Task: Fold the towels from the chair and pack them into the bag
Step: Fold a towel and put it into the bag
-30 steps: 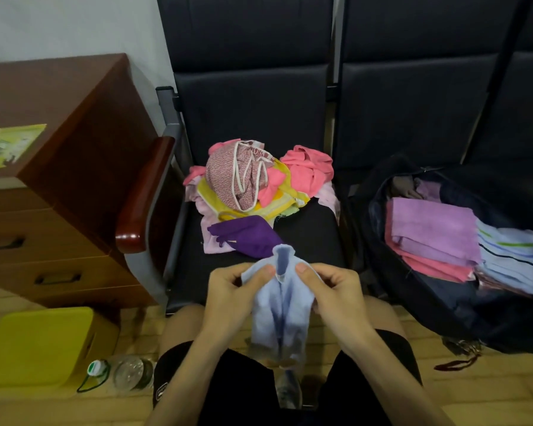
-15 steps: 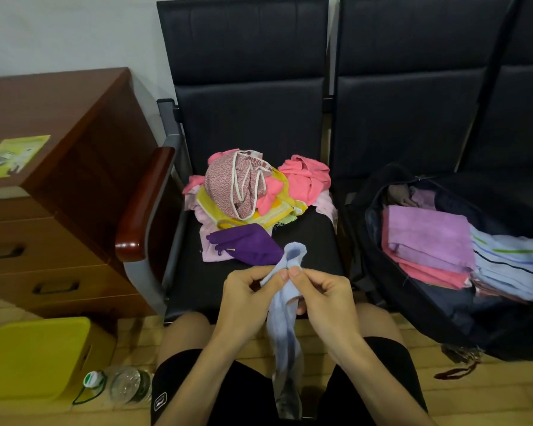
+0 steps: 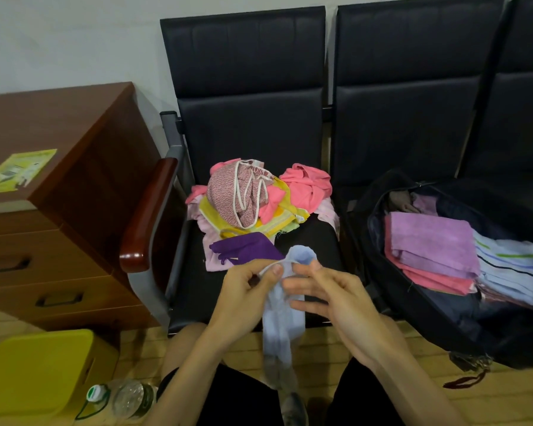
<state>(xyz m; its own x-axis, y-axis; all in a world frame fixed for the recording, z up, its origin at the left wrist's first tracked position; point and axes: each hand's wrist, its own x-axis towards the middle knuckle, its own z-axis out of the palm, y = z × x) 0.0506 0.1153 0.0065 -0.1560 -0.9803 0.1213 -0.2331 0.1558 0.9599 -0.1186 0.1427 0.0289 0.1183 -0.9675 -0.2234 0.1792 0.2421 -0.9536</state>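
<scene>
A light blue towel [image 3: 282,327] hangs bunched in a narrow strip between my knees, in front of the black chair [image 3: 197,287]. My left hand [image 3: 246,290] pinches its top edge. My right hand [image 3: 330,293] lies beside it with straight, spread fingers touching the cloth. A loose pile of towels [image 3: 259,198], pink, yellow and patterned, sits on the chair seat, with a purple towel [image 3: 246,249] at its front. To the right the dark bag [image 3: 443,318] lies open on the neighbouring seat, holding folded lilac [image 3: 431,241], pink [image 3: 434,279] and striped pale blue [image 3: 511,265] towels.
A wooden drawer cabinet [image 3: 59,133] stands at the left, next to the chair's wooden armrest [image 3: 148,210]. On the floor at the lower left sit a yellow box [image 3: 37,370] and a plastic bottle [image 3: 126,398]. More black seats continue to the right.
The towel has been gathered from a spread width into a narrow strip. My right hand has gone from pinching the top edge to straight fingers against the cloth. The view has tilted upward.
</scene>
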